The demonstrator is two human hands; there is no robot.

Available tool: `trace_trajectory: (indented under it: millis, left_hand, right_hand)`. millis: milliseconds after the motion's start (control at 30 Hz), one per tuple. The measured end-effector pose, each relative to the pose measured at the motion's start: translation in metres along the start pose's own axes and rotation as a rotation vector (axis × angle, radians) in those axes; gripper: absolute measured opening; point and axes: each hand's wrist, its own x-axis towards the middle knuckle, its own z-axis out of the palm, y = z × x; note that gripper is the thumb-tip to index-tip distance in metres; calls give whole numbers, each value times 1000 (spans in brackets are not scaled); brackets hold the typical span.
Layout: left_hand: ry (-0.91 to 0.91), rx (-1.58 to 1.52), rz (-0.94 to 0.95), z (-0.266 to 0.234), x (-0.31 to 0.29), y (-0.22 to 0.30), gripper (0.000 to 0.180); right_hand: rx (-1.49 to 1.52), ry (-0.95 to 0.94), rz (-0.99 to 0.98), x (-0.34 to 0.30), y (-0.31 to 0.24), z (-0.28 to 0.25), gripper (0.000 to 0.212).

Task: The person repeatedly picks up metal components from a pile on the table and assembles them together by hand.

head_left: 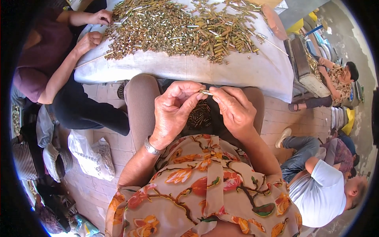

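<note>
Over my lap, both hands meet at a small shiny metal fitting [205,92], silver and brass in colour. My left hand [171,108] pinches its left end between thumb and fingertips. On the other side, my right hand [235,110] is closed on its right end. The fitting is too small and too covered by fingers to tell its exact kind. Below my hands, between my knees, a dark container holds several slim brass-coloured metal pieces [200,115]. A large heap of small metal parts [173,29] lies farther off, with short nut-like ones leftward and longer tube-like ones rightward.
The heap rests on a table with a whitish cover [177,70]. At its left side a co-worker's hands [92,39] touch the heap's edge. A white plastic bag [90,156] stands on the tiled floor to my left. Other people sit at the right, one by a wooden box [310,75].
</note>
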Motion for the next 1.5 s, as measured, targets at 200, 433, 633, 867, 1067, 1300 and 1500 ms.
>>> trace_trajectory:
  millis: [200,433,633,867,1067,1300,1500]
  left_hand:
    - [-123,-66,-161,-14,4,9,20]
    - [-493,-402,-394,-27,17,3,15]
    - [-336,-645,-448,-21,9,-18,13]
    - [-234,-763,-493,-12,9,-37,14]
    - [-162,-777,-503,-9,7,-41,17]
    - [-172,-944,-544,-4,6,-42,21]
    - [-106,-740,-545,-3,7,-44,23]
  right_hand:
    - [263,-182,270,6,-1,-15,22]
    - [884,-435,712,6,0,-31,16]
    - [741,-323,665,1,-2,-21,18]
    - [621,-250,697,3,8,-17,20]
    - [683,-192,809,1,5,-9,20]
    - [762,-101,830,-5,4,-3,21]
    - [578,-220,823,1,8,-6,22]
